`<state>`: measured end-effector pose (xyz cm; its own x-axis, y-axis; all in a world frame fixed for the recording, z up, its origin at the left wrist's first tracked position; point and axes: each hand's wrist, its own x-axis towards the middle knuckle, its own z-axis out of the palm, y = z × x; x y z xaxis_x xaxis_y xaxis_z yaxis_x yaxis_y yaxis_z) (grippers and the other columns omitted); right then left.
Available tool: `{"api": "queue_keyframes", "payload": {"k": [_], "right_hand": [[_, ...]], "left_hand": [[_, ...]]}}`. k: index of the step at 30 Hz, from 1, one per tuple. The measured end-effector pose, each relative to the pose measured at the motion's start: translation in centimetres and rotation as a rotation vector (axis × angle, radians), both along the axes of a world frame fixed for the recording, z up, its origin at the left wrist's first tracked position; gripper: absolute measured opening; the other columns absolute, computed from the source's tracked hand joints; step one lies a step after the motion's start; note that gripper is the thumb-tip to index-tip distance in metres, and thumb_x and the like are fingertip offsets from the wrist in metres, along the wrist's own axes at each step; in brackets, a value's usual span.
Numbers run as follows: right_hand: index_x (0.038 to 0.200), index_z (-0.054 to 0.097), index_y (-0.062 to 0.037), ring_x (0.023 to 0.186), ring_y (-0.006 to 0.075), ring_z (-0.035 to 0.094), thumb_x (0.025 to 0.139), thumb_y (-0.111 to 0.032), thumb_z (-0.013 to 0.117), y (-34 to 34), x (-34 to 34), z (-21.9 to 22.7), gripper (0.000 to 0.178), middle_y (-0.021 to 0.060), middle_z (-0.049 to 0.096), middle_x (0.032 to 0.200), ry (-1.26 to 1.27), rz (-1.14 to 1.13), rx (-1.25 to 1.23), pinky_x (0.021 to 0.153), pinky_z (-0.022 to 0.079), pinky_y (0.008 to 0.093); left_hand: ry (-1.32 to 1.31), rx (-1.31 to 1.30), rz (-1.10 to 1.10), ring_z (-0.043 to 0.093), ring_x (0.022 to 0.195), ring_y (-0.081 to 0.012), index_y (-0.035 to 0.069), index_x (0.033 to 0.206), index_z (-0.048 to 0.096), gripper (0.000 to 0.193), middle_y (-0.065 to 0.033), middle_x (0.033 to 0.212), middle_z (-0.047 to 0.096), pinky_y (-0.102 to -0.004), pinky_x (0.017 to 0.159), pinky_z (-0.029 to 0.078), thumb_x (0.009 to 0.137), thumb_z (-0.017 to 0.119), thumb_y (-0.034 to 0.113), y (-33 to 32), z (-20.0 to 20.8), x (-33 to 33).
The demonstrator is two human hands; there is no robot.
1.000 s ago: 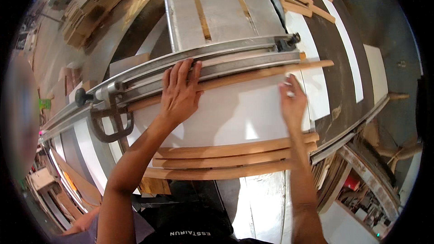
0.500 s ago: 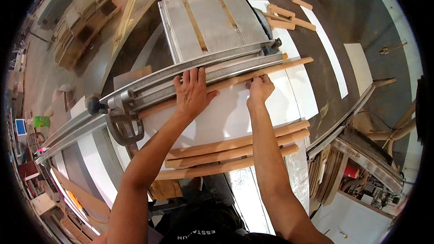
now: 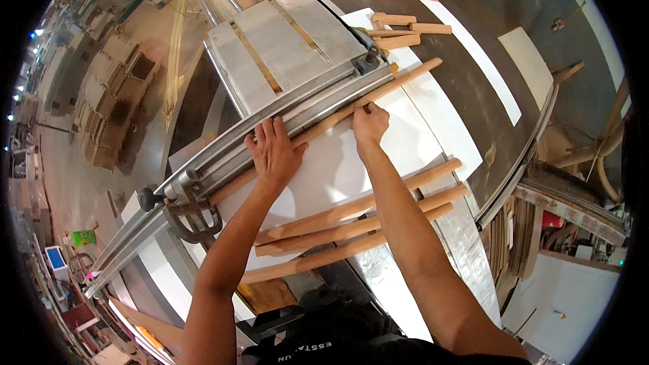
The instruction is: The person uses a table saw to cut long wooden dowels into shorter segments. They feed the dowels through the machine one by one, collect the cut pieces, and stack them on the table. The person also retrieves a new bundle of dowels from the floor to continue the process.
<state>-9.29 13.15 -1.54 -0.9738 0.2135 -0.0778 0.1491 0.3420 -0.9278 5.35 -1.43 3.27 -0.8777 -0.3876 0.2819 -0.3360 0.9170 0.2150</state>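
A long, slightly curved wooden strip (image 3: 404, 82) lies along the metal fence (image 3: 331, 89) of a saw table. My left hand (image 3: 276, 155) clasps strip and fence together: its spread fingers hook over the fence, and its thumb lies along the wood. Farther right, my right hand (image 3: 370, 124) is closed in a pinch at the strip's near edge, its fingertips partly hidden. A metal bracket with a looped handle (image 3: 193, 220) sits at the fence's left end, by the strip's end. Nearer to me, several similar curved strips (image 3: 358, 227) lie side by side, partly under my right forearm.
Short wooden offcuts (image 3: 395, 23) are piled beyond the fence, near a dark blade guard (image 3: 368, 61). The grooved metal sliding table (image 3: 284, 47) lies on the far side. Stacked boards (image 3: 118, 111) stand on the floor at left; a wooden-edged bench (image 3: 574, 213) stands at right.
The view has turned, so the fence and strip slant more steeply. Both hands keep their places on the strip, and it has not visibly slid along the fence.
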Motion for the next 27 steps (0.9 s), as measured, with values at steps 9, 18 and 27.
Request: {"api": "queue_keyframes", "payload": {"k": [9, 18, 27], "right_hand": [[0.077, 0.062, 0.0053, 0.074, 0.0391, 0.067, 0.08, -0.013, 0.065, -0.1, 1.1, 1.4, 0.018, 0.0248, 0.067, 0.079, 0.014, 0.01, 0.055, 0.071, 0.052, 0.0453], [0.074, 0.058, 0.0059, 0.074, 0.0421, 0.066, 0.079, -0.013, 0.065, -0.1, 1.4, 1.7, 0.021, 0.0271, 0.066, 0.078, 0.043, -0.003, 0.02, 0.071, 0.051, 0.0477], [0.072, 0.059, 0.0048, 0.077, 0.0441, 0.067, 0.077, -0.012, 0.066, -0.7, 0.8, 1.6, 0.019, 0.0289, 0.066, 0.079, 0.092, -0.021, 0.055, 0.073, 0.053, 0.0495]], "left_hand": [[0.038, -0.046, -0.002, 0.049, 0.108, -0.0312, 0.002, 0.123, 0.051, 0.078, -0.0117, 0.112, 0.051, -0.0509, 0.092, 0.033, 0.066, 0.089, 0.04, 0.1, -0.4, 0.6], [0.063, -0.036, -0.006, 0.048, 0.106, -0.0331, 0.001, 0.123, 0.051, 0.078, -0.0136, 0.109, 0.05, -0.05, 0.091, 0.034, 0.066, 0.089, 0.037, 0.3, -0.5, 0.9], [0.144, -0.014, 0.059, 0.049, 0.103, -0.0335, 0.004, 0.108, 0.054, 0.067, -0.0137, 0.104, 0.05, -0.0473, 0.093, 0.036, 0.06, 0.092, 0.029, 1.0, 0.6, 0.7]]}}
